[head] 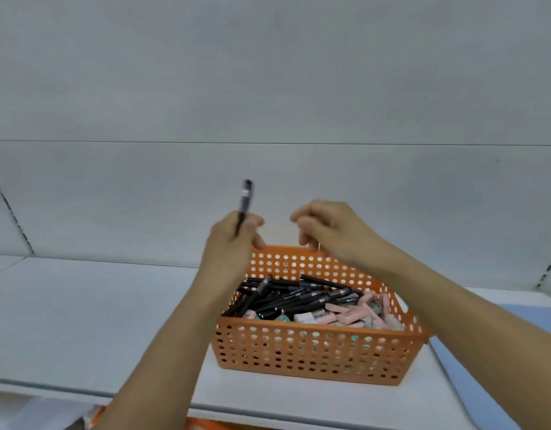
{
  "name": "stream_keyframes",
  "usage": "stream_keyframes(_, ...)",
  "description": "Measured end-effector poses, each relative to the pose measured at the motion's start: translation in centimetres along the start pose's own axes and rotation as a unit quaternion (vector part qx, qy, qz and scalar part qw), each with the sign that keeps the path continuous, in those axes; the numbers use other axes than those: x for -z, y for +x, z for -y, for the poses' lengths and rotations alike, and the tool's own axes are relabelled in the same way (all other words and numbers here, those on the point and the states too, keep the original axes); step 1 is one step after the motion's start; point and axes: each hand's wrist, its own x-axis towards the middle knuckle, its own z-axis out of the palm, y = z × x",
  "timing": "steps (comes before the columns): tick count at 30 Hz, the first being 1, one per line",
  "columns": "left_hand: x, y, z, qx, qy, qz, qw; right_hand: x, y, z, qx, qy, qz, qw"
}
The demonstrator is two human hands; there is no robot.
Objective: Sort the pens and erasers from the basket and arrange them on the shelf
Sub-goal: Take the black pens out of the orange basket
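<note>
I have the left hand [233, 235] raised above the far left corner of the orange basket [314, 352], its grip pinched round the lower barrel of one black pen [245, 203], which stands nearly upright with its cap end pointing up. The right hand [327, 229] hovers over the basket's far rim with fingers loosely curled and holding nothing that I can make out. The basket sits on the shelf [81, 311], toward its front edge and right of the middle; inside it, the black pens [286, 297] lie heaped across the left and centre, and the pale pink and white erasers [351, 315] crowd the right side. A pale blue sheet [491, 367] lies at the shelf's right end, under or just beside the basket's right corner; I cannot tell which. I judge the sorting is barely begun, since the basket looks full and I see nothing laid out on the shelf. The pen should be light, stiff and smooth, so a pinch near the middle of the barrel would balance it better than one at the low end, and it may roll once set down, so it wants laying flat along the shelf. The erasers look small, blocky and a little grippy, easiest taken by their long sides.
</note>
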Motion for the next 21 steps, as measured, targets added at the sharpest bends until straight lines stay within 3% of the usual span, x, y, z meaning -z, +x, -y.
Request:
stream_keyframes(2, 1.5, 0.6, 0.6, 0.088, -0.152, -0.025, 0.984, -2.8, 0.9, -1.2, 0.002, -0.162, 0.116, 0.980)
stream_keyframes(5, 1.9, 0.4, 1.5, 0.126, -0.213, -0.012, 0.969, -6.8, 1.6, -2.0, 0.035, -0.308, 0.268, 0.912)
stream_keyframes(8, 1.9, -0.2, 1.8, 0.130, -0.226, 0.005, 0.965, -8.1, 2.1, -1.9, 0.080, -0.411, 0.284, 0.863)
stream_keyframes(10, 1.9, -0.3, 2.0, 0.125, -0.207, 0.021, 0.970, -7.3, 2.3, -1.7, 0.098, -0.441, 0.274, 0.849)
stream_keyframes(12, 1.8, -0.3, 2.3, 0.113, -0.142, 0.052, 0.982, -5.5, 2.4, -1.4, 0.099, -0.422, 0.256, 0.864)
stream_keyframes(16, 0.6, -0.7, 2.0, 0.080, 0.061, 0.162, 0.982, -1.3, 2.6, 0.2, 0.100, -0.284, 0.155, 0.941)
stream_keyframes(18, 0.0, -0.7, 1.7, 0.078, 0.056, 0.182, 0.979, -0.6, 2.5, 0.5, 0.096, -0.211, 0.090, 0.969)
stream_keyframes(20, 0.1, -0.4, 1.5, 0.093, -0.007, 0.143, 0.985, -0.6, 2.1, -0.1, 0.040, -0.175, 0.035, 0.983)
stream_keyframes(21, 0.3, -0.3, 1.5, 0.108, -0.061, 0.116, 0.985, -0.6, 1.8, -0.6, 0.007, -0.190, 0.044, 0.981)
